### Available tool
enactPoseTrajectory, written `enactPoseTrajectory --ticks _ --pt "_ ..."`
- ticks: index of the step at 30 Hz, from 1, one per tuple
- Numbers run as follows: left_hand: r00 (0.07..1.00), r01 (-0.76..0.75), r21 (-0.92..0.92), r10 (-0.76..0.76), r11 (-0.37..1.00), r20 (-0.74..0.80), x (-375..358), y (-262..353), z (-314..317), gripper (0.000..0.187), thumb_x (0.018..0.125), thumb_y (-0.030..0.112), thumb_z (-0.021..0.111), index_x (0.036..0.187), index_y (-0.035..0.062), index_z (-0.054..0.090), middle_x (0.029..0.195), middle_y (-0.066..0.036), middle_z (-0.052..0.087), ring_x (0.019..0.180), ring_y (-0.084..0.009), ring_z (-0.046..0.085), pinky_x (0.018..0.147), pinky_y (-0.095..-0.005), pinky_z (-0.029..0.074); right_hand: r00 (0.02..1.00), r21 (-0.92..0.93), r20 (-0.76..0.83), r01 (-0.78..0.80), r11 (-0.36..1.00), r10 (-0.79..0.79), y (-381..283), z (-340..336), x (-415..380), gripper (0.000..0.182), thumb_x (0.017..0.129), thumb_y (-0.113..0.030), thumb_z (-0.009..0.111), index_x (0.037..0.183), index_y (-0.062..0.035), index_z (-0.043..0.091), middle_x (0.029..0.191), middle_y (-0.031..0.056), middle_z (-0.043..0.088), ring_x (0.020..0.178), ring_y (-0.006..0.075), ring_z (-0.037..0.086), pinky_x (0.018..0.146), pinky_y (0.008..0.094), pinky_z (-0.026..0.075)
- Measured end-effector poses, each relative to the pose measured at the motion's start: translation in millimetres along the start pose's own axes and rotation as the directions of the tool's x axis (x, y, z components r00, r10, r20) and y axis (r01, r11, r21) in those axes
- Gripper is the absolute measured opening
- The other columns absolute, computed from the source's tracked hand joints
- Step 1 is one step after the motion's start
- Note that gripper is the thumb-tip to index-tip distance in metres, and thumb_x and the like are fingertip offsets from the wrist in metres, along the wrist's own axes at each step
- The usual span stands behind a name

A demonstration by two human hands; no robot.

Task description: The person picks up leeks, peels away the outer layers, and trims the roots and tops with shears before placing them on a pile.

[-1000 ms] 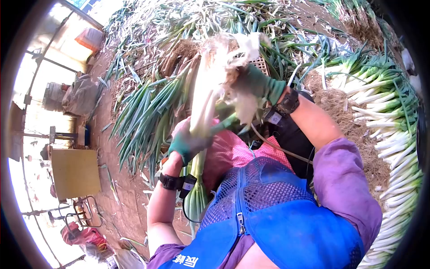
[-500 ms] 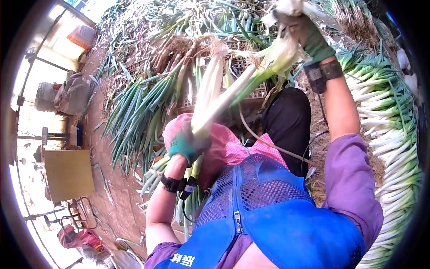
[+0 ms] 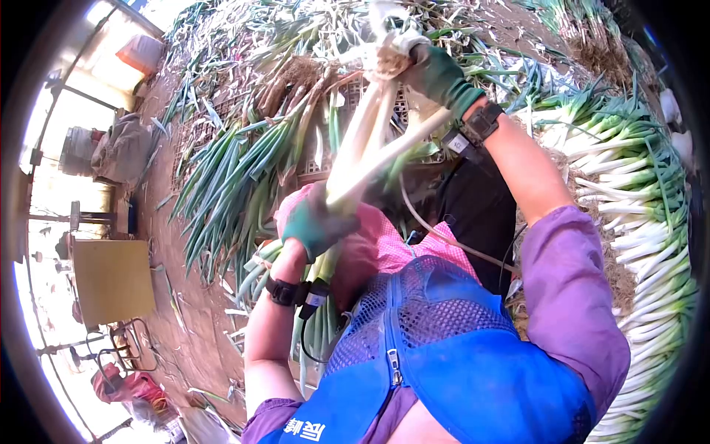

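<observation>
My left hand (image 3: 318,226), in a green and grey glove, is closed around the lower part of several thick green onions (image 3: 362,159). Their white stalks fan upward from it over my lap, with the green leaves passing down beneath my wrist. At the top, my gloved right hand (image 3: 438,72) is curled against the root ends (image 3: 388,63). Its fingertips are blurred and partly hidden, and pale, smeared strips show above them. One white stalk slants away to the right, below my right wrist.
Untrimmed green onions (image 3: 237,170) with brown roots lie on a crate (image 3: 314,166) to the left. A long row of cleaned onions (image 3: 629,244) runs down the right side. Leaf scraps (image 3: 244,37) cover the ground ahead. A thin hose (image 3: 425,222) crosses by my knee.
My right hand has moved left and slightly down, from the upper right to the root ends. The pale leaf pulled out to the right is no longer stretched there. My left hand keeps its grip.
</observation>
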State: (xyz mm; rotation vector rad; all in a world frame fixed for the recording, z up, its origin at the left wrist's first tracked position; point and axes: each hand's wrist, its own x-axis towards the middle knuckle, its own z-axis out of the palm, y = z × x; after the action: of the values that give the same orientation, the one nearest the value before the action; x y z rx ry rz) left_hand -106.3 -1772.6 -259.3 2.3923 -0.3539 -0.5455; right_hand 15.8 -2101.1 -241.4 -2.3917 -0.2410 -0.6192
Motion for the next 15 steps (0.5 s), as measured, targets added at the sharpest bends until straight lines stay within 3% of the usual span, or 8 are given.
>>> enactPoseTrajectory --ticks 3,5,7,8,9,11,12,15 --pt "0.996 -0.030 -0.259 0.052 0.966 0.079 3.3 -1.1 -5.2 0.069 0.063 0.029 0.080 0.120 -0.0011 0.055 0.092 -0.018 0.067 0.083 -0.0252 0.068 0.074 -0.0361 0.053 0.973 -0.558 -0.224 -0.078 0.826 -0.059 39.2 -45.0 12.9 0.026 0.093 -0.033 0.062 0.095 -0.0079 0.067 0.084 0.0107 0.069 0.074 0.0248 0.069 0.068 0.0361 0.057" --pt "0.977 -0.116 -0.356 0.170 0.927 0.127 -6.9 -7.2 -18.5 0.069 0.064 0.014 0.081 0.126 0.0001 0.054 0.100 -0.009 0.065 0.085 -0.0177 0.064 0.075 -0.0317 0.054 0.884 -0.372 -0.400 -0.398 0.838 0.243 99.4 -124.6 17.9 0.030 0.098 -0.034 0.052 0.086 -0.0103 0.066 0.068 0.0060 0.063 0.063 0.0224 0.064 0.061 0.0365 0.056" --pt "0.984 -0.033 -0.632 0.137 0.774 0.116 -32.0 -12.4 -63.1 0.073 0.063 0.001 0.080 0.130 0.0000 0.052 0.105 -0.004 0.063 0.087 -0.0146 0.061 0.077 -0.0299 0.055 0.805 -0.332 -0.500 -0.518 0.789 0.318 146.4 -195.9 -17.9 0.032 0.097 -0.037 0.052 0.093 -0.0087 0.065 0.077 0.0089 0.063 0.071 0.0254 0.064 0.066 0.0380 0.055" --pt "0.980 0.014 -0.715 0.132 0.699 0.148 -32.2 -28.8 -78.4 0.074 0.063 -0.003 0.078 0.133 -0.0002 0.051 0.106 -0.004 0.062 0.090 -0.0153 0.061 0.078 -0.0296 0.055 0.792 -0.364 -0.509 -0.554 0.749 0.338 166.4 -228.0 -48.1 0.033 0.096 -0.039 0.052 0.096 -0.0079 0.064 0.081 0.0103 0.063 0.075 0.0268 0.064 0.069 0.0388 0.054" --pt "0.998 0.030 -0.699 0.015 0.714 0.059 -33.7 -54.7 -87.1 0.074 0.064 -0.003 0.076 0.133 0.0009 0.051 0.106 -0.005 0.063 0.093 -0.0167 0.062 0.081 -0.0317 0.055 0.778 -0.407 -0.501 -0.598 0.691 0.378 186.5 -253.1 -82.2 0.035 0.096 -0.040 0.051 0.100 -0.0071 0.064 0.085 0.0118 0.063 0.079 0.0283 0.063 0.072 0.0395 0.054" --pt "0.992 -0.051 -0.638 -0.034 0.769 -0.120 -30.7 -82.0 -114.8 0.065 0.070 0.005 0.075 0.130 0.0020 0.052 0.103 -0.007 0.064 0.095 -0.0197 0.064 0.085 -0.0351 0.053 0.702 -0.502 -0.490 -0.712 0.491 0.516 213.2 -294.2 -159.8 0.041 0.094 -0.043 0.051 0.106 -0.0056 0.063 0.093 0.0147 0.063 0.087 0.0313 0.063 0.078 0.0410 0.052" --pt "0.983 -0.173 -0.701 0.074 0.692 -0.169 -27.8 -92.1 -127.5 0.063 0.073 0.009 0.074 0.131 0.0014 0.051 0.105 -0.006 0.064 0.098 -0.0202 0.063 0.089 -0.0352 0.052 0.637 -0.547 -0.487 -0.756 0.360 0.598 216.5 -308.2 -200.8 0.044 0.094 -0.044 0.050 0.110 -0.0048 0.062 0.097 0.0161 0.063 0.091 0.0328 0.062 0.081 0.0418 0.051" --pt "0.928 -0.344 -0.773 0.067 0.534 -0.367 -26.0 -118.3 -173.8 0.055 0.080 0.017 0.073 0.127 -0.0002 0.051 0.103 -0.008 0.060 0.098 -0.0223 0.061 0.095 -0.0367 0.049 0.345 -0.650 -0.469 -0.758 -0.053 0.813 203.0 -339.6 -313.8 0.055 0.092 -0.048 0.049 0.120 -0.0025 0.061 0.110 0.0205 0.064 0.103 0.0373 0.062 0.089 0.0440 0.049"
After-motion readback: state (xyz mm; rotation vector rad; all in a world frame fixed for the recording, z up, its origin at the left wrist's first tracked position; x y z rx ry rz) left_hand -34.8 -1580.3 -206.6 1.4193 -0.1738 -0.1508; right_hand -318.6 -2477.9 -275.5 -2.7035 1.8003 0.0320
